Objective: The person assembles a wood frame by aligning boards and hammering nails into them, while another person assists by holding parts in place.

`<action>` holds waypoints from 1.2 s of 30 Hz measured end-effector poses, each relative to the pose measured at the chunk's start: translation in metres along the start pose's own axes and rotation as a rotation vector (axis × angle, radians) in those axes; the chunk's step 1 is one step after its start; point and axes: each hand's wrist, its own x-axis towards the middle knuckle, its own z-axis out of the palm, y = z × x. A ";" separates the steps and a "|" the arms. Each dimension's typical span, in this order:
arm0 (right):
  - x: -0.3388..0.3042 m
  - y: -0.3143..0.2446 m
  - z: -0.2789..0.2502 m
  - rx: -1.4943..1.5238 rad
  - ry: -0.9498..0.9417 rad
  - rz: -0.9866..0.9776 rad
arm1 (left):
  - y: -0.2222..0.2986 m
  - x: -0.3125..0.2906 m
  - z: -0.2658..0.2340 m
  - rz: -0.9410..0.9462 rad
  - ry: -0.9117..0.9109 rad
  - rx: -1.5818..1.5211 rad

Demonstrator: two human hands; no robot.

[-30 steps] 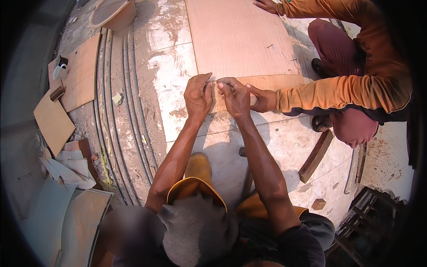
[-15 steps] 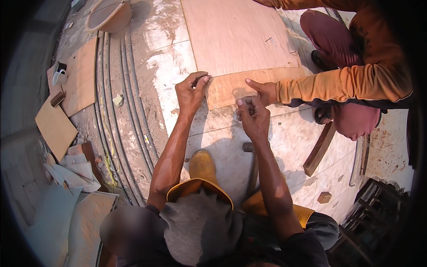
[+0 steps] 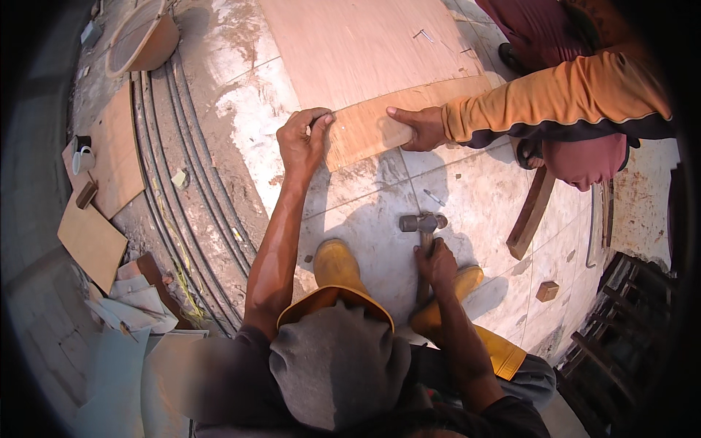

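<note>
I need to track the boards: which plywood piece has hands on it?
The narrow curved plywood strip on the big sheet's near edge: left hand pinches one end, a co-worker's hand presses the other.

Concrete floor (image 3: 467, 197), pale & stained, carried a big plywood sheet (image 3: 350, 44) w/ a narrower plywood strip (image 3: 394, 120) at its near edge. Cables (image 3: 175, 175) ran in a curve along the left. Also on it: loose boards (image 3: 109, 157), a wood block (image 3: 547, 290), a timber piece (image 3: 531, 212), a basin (image 3: 142, 36).
</note>
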 end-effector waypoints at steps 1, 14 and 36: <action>0.003 0.013 0.011 0.027 0.048 -0.100 | 0.000 0.000 0.001 0.000 -0.001 -0.004; -0.014 -0.048 -0.092 1.145 -0.600 0.145 | 0.005 0.000 0.009 0.061 -0.011 0.101; 0.062 -0.220 -0.164 0.331 0.120 -0.658 | -0.007 -0.004 0.006 0.141 0.031 0.161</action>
